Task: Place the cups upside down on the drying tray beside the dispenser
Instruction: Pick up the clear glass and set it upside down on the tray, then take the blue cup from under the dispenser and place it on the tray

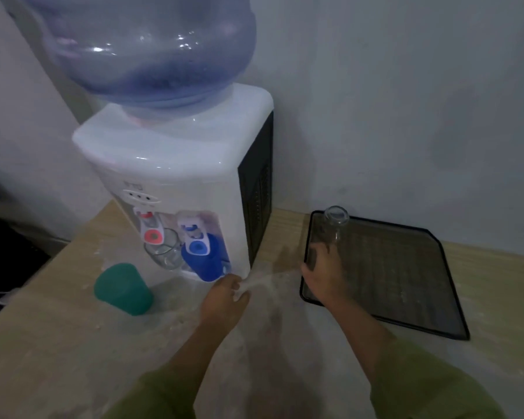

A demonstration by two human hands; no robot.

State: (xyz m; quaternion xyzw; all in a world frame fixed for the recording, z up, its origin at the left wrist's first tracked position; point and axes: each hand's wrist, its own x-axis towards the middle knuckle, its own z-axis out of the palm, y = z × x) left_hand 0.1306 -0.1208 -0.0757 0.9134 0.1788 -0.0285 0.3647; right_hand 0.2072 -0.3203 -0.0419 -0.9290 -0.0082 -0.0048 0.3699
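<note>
My right hand is closed around a clear glass over the near-left corner of the black drying tray. The glass is tilted, its round free end pointing up and away, and my fingers hide its lower part. My left hand has its fingers curled and holds nothing. Its thumb sits at the base of a blue cup under the dispenser's blue tap. A second clear glass stands under the red tap. A green cup stands rim down on the counter to the left.
The white water dispenser with its big blue bottle stands left of the tray, against the wall. The wooden counter looks wet between the dispenser and the tray. The counter's left edge drops off beside the green cup.
</note>
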